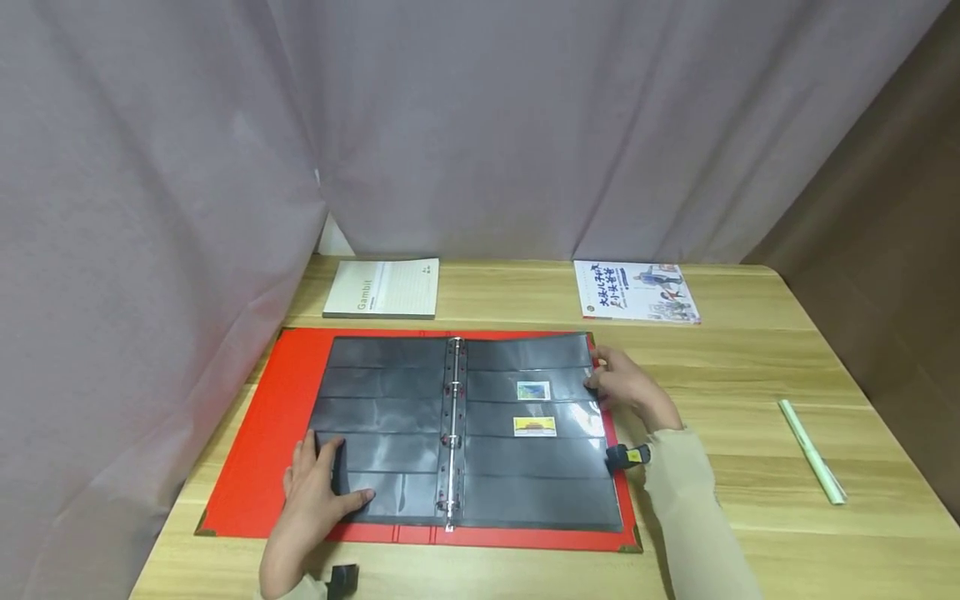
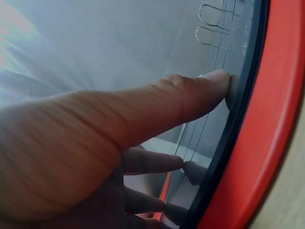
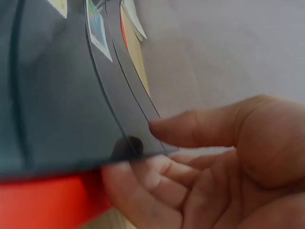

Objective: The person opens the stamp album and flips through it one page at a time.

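We see the red stamp album (image 1: 255,433) lying open on the wooden table (image 1: 750,367), with 2 stamps (image 1: 534,408) in its right black page (image 1: 540,475). Our right hand (image 1: 626,385) pinches that page's outer edge between thumb and curled fingers. Our left hand (image 1: 318,487) rests flat, fingers straight, on the left page (image 1: 382,392). Behind the album lie 2 books (image 1: 382,288), and a green pen (image 1: 812,451) lies well apart at right.

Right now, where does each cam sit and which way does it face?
Head: above the table, looking forward and down at the open red binder; both hands and sleeves show.
Left wrist: low behind the left hand, facing along its fingers resting on a dark page.
Right wrist: under the right hand, facing the page edge it pinches.
Shared: head and right wrist both show the blue stamp.
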{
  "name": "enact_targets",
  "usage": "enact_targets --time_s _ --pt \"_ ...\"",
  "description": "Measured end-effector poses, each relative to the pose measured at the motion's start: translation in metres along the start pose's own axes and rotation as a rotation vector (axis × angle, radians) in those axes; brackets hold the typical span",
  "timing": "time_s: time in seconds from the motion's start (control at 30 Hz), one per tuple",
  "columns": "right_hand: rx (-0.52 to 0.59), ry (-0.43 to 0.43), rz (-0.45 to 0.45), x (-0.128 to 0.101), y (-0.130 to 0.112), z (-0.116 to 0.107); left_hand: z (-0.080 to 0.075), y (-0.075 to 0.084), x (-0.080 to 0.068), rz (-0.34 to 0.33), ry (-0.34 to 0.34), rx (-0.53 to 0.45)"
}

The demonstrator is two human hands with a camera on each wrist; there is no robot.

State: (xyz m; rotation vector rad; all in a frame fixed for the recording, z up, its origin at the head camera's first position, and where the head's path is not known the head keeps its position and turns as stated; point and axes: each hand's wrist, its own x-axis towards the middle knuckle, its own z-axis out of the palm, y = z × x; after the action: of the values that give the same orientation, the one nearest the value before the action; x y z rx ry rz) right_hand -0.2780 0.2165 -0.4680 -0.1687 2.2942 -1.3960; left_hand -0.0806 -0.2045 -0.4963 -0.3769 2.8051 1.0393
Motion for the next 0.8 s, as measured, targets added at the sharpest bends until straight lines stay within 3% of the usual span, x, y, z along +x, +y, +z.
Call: enact_targets --time_s 0.37,0.8 --pt "0.085 -0.159 -0.061 -0.031 0.013 -0.009 0.003 -0.001 -0.002 -0.002 0.001 -0.005" --pt "0.088 -0.204 -0.061 -0.054 0.01 0.001 0.0 0.0 -0.001 0.012 0.014 -0.009"
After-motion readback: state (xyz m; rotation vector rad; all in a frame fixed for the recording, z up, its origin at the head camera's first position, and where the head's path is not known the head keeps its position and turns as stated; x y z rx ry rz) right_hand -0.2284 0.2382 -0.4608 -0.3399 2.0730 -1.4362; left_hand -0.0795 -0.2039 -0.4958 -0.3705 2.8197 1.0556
